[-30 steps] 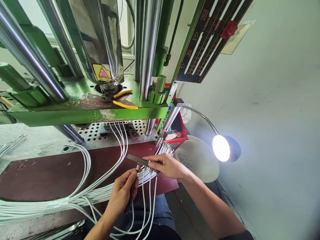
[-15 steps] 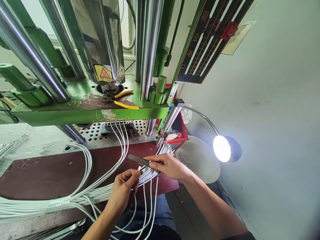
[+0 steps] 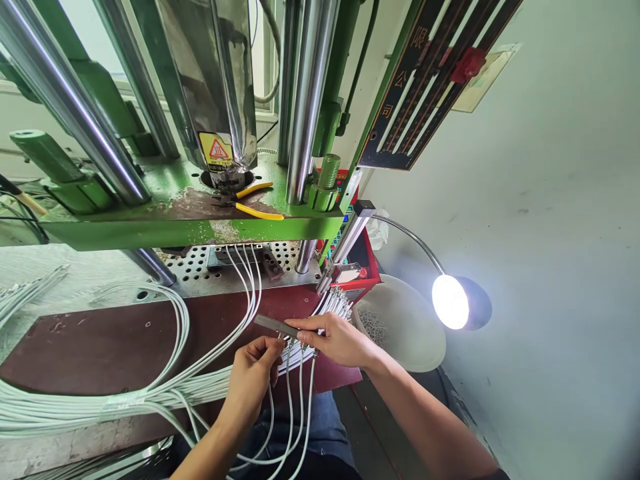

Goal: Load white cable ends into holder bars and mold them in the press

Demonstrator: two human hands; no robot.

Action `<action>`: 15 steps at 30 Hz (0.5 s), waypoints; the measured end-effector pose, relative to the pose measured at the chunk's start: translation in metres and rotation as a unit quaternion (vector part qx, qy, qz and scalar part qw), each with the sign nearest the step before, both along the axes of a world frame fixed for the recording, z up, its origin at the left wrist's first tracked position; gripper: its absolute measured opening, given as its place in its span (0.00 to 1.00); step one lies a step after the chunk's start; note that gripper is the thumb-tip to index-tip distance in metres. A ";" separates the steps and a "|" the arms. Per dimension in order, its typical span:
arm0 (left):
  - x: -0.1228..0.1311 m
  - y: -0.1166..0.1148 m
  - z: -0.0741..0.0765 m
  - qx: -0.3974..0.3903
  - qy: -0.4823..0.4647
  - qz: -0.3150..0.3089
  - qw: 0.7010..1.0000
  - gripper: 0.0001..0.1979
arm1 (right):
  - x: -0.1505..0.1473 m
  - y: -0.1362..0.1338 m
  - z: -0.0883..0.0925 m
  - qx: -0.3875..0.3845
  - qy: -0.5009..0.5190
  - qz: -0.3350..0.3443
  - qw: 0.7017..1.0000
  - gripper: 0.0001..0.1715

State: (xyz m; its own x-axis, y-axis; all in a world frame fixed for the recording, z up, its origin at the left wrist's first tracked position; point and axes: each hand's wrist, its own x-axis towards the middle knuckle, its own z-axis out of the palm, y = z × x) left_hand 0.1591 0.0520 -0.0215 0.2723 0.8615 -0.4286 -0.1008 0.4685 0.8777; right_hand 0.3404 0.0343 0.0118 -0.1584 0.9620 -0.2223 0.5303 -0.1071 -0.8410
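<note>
My right hand grips a flat grey metal bar by its right part, thumb on top. Several white cables hang down from the bar's lower edge, their ends at the bar. Close by on the left, my left hand is closed in a pinch on the end of another white cable, held against the bar's near edge. The fingers hide most of that cable's end. Beneath both hands lies a thick bundle of white cables, running across the brown board.
A green press stands ahead, with yellow-handled pliers on its plate. Under it, several cables enter a metal mould on a perforated plate. A lit lamp and a white tub are at right.
My left hand has brought the cable end up against the bar, where before a small gap showed. The whole view has shifted slightly; my right hand keeps its hold.
</note>
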 end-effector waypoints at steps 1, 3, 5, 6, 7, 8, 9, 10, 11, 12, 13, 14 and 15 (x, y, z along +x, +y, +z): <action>0.000 0.000 0.000 0.001 0.001 0.000 1.000 0.18 | 0.000 0.001 0.000 0.002 0.004 0.006 1.000 0.23; 0.001 0.001 0.001 0.003 -0.002 0.001 1.000 0.19 | 0.002 0.004 0.000 0.001 0.014 0.019 1.000 0.23; 0.001 0.002 0.001 0.008 -0.009 -0.006 1.000 0.19 | 0.005 0.008 0.000 -0.006 0.022 0.034 0.999 0.23; 0.001 0.003 0.001 0.014 -0.010 -0.016 1.000 0.19 | 0.007 0.011 -0.002 -0.011 0.026 0.045 0.999 0.23; 0.000 0.005 0.001 0.026 -0.004 -0.032 0.999 0.19 | 0.010 0.015 -0.003 -0.017 0.029 0.055 0.998 0.23; -0.002 0.007 0.001 0.042 0.009 -0.046 0.998 0.19 | 0.012 0.019 -0.006 -0.023 0.031 0.065 0.997 0.24; -0.005 0.009 0.002 0.063 0.028 -0.054 0.996 0.18 | 0.015 0.023 -0.009 -0.028 0.033 0.072 0.996 0.24; -0.009 0.012 0.003 0.086 0.051 -0.049 0.994 0.17 | 0.019 0.028 -0.012 -0.034 0.032 0.075 0.996 0.24; -0.014 0.015 0.004 0.107 0.073 -0.033 0.991 0.17 | 0.022 0.032 -0.015 -0.039 0.017 0.077 0.996 0.24; -0.020 0.020 0.006 0.121 0.089 -0.010 0.989 0.17 | 0.025 0.037 -0.017 -0.043 -0.009 0.078 0.996 0.24; -0.026 0.025 0.007 0.129 0.099 0.015 0.987 0.17 | 0.027 0.042 -0.019 -0.044 -0.042 0.079 0.995 0.24; -0.032 0.032 0.008 0.131 0.101 0.038 0.985 0.18 | 0.029 0.046 -0.021 -0.044 -0.078 0.080 0.993 0.23; -0.037 0.040 0.009 0.127 0.097 0.060 0.985 0.18 | 0.029 0.050 -0.022 -0.041 -0.111 0.082 0.990 0.23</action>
